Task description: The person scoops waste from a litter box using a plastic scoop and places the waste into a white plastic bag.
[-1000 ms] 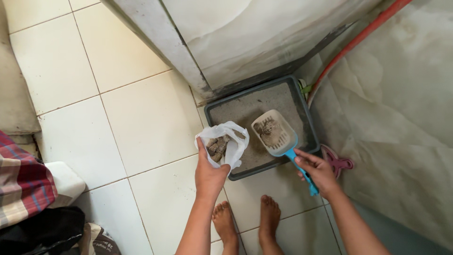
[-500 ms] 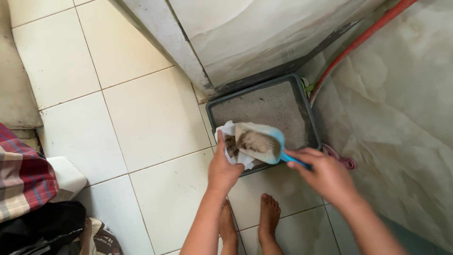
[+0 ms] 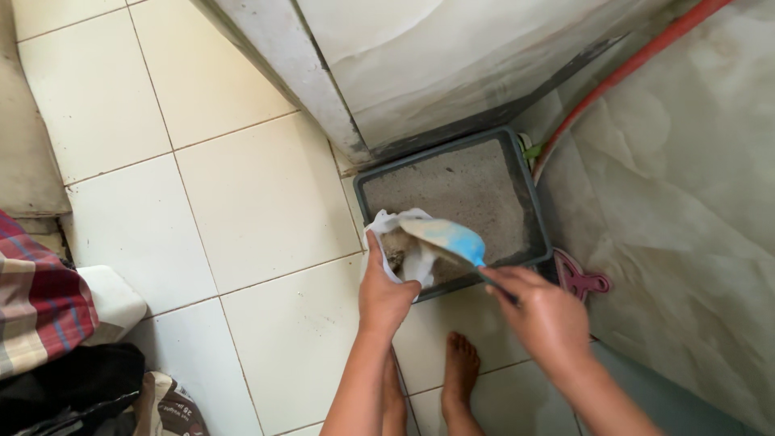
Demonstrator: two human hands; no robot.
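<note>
Blue scoop point(image 3: 446, 236) tipped into white bag point(image 3: 401, 249)

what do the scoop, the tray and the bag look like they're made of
Scoop: likely moulded plastic, smooth matte blue. Tray: probably rigid plastic, dull grey with a rounded rim. Bag: apparently thin plastic film, white and crumpled, held open in the left hand.

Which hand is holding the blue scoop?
The right hand holds the blue scoop by its handle. The left hand grips the white bag instead.
</note>
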